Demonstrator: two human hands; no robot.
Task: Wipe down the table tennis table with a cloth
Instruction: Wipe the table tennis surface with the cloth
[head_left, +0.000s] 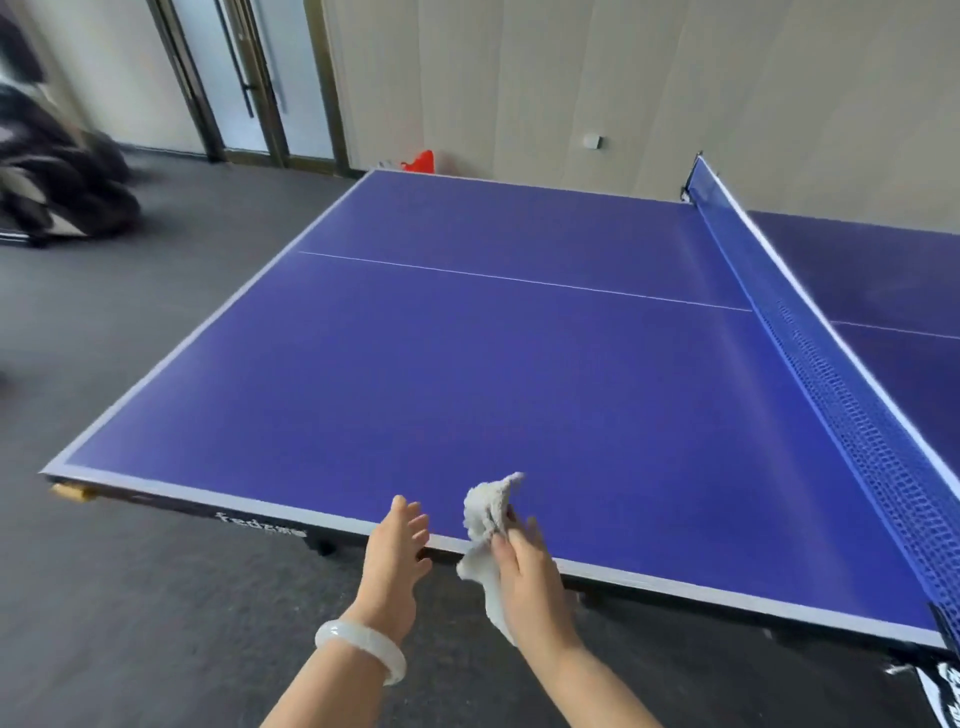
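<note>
The blue table tennis table (467, 364) with white edge lines fills the middle of the view, its near edge running in front of me. My right hand (530, 577) grips a crumpled pale grey cloth (488, 512) just above that near edge; part of the cloth hangs down past my palm. My left hand (397, 556) hovers beside it at the table edge with fingers straight and apart, holding nothing. A pale bangle sits on my left wrist.
A blue net (831, 374) crosses the table at the right. A dark heap (57, 176) lies on the grey floor at far left. Glass doors (249, 78) and a red object (422, 162) stand by the beige back wall.
</note>
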